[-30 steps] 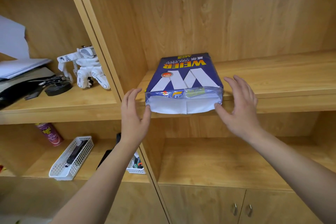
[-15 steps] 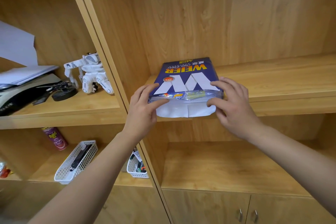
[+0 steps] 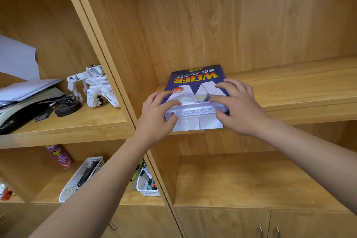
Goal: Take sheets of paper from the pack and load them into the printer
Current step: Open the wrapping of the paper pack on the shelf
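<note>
A blue pack of copy paper (image 3: 195, 79) lies flat on the wooden shelf (image 3: 289, 87), its open end toward me. The white sheets (image 3: 193, 111) show as a stack edge in the opening, and a white wrapper flap (image 3: 195, 124) hangs over the shelf front. My left hand (image 3: 156, 116) grips the pack's open end at the left corner, fingers on top and thumb under the lifted wrapper. My right hand (image 3: 237, 106) holds the right corner, fingers pressing the wrapper top. A dark printer (image 3: 17, 110) with white paper on it sits partly visible at the far left.
A white toy robot (image 3: 94, 87) and a black round object (image 3: 66, 109) stand on the left shelf. Below are a red spray can (image 3: 59, 156) and two white baskets (image 3: 79, 179). A vertical divider (image 3: 100, 60) separates the compartments. Cabinet doors with handles (image 3: 268, 231) are underneath.
Both hands went from hovering open beside the pack to closing on its open end. The wrapper's top edge is now lifted, and the stack of sheets shows.
</note>
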### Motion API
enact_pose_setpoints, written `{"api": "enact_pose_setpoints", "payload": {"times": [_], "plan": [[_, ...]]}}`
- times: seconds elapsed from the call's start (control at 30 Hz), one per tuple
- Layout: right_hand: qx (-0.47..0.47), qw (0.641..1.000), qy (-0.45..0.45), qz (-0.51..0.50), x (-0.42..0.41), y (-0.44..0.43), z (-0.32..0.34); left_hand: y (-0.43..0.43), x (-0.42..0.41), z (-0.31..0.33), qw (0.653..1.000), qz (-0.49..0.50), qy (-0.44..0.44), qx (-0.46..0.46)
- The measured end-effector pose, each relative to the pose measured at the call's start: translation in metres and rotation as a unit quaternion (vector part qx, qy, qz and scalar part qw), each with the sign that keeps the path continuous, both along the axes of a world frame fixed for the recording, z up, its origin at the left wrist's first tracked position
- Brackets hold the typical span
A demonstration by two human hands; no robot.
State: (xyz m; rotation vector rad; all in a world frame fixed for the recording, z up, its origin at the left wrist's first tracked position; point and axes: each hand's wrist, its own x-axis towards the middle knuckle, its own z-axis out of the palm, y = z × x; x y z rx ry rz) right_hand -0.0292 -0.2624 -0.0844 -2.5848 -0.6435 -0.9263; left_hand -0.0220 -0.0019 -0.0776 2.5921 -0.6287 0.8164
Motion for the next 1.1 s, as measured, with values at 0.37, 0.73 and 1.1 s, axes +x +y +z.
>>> {"api": "enact_pose_setpoints", "payload": {"times": [0.37,0.73,1.1], "plan": [[-0.063,0.994,0.082,0.037,0.009,0.001,0.021,-0.007,0.010,0.028,0.999,-0.031,0.013,0.027],[-0.033,0.992,0.114,0.043,0.020,0.006,0.038,-0.019,0.014,0.038,0.992,-0.026,0.112,0.052],[-0.010,0.987,0.159,0.019,0.028,0.017,0.044,-0.020,0.028,0.056,0.978,-0.003,0.198,0.060]]}}
